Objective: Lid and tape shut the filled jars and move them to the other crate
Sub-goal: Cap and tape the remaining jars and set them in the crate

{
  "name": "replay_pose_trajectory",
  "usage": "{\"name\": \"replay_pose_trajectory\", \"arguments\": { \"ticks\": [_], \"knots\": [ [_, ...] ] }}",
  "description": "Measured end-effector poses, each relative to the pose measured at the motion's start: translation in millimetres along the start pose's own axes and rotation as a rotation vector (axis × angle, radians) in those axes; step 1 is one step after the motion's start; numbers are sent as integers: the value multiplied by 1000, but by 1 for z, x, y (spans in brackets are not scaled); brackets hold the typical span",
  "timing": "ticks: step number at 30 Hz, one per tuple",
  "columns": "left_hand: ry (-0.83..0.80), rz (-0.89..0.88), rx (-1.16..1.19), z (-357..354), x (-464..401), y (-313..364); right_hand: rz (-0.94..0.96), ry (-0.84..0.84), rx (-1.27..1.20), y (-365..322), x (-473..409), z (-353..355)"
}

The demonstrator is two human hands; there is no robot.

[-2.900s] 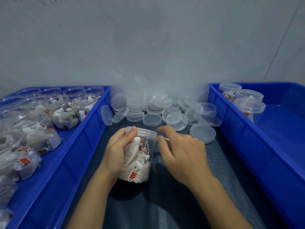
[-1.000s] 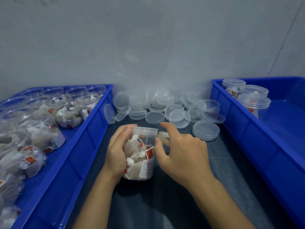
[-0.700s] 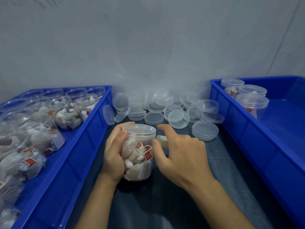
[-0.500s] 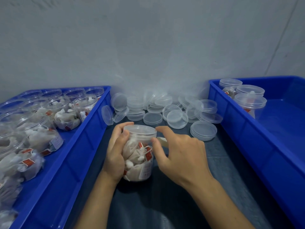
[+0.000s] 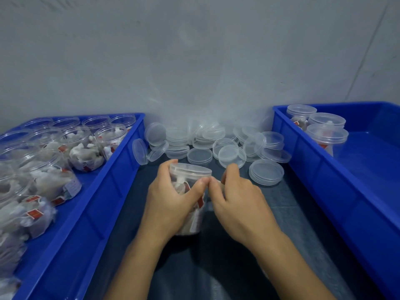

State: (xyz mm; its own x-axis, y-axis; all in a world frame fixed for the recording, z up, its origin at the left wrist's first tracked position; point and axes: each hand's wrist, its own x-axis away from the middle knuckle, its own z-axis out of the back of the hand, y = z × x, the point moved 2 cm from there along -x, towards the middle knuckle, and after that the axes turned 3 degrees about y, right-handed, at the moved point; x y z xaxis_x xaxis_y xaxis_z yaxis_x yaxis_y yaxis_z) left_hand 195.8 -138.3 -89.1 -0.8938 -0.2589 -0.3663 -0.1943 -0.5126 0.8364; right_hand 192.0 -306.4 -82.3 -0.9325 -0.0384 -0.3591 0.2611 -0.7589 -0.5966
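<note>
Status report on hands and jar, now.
Left hand grips the lidded clear plastic jar of tea bags. Right hand pinches at its rim, object unclear. Nothing in the way.

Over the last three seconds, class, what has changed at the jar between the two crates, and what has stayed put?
The left hand has shifted on the lidded jar, its thumb now up at the lid's rim. The right hand has drawn its fingertips in beside that thumb. The loose lids, the left crate and the right crate stayed put.

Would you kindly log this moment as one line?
step: taping lid | left hand: grips jar | right hand: pinches at lid rim | right crate: three lidded jars
</note>
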Motion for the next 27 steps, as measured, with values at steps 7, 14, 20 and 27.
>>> {"name": "replay_pose_trajectory", "arguments": {
  "ticks": [7,14,20,27],
  "knots": [
    [63,-58,-104,4,1,3,38,-113,58,9,-5,-2],
    [111,-85,-147,-2,3,4,61,-97,118,11,-6,-2],
    [112,-12,-127,-1,-2,-4,121,48,124,9,-6,3],
    [62,42,-66,1,-5,-5,193,111,151,9,-7,8]
  ]
}}
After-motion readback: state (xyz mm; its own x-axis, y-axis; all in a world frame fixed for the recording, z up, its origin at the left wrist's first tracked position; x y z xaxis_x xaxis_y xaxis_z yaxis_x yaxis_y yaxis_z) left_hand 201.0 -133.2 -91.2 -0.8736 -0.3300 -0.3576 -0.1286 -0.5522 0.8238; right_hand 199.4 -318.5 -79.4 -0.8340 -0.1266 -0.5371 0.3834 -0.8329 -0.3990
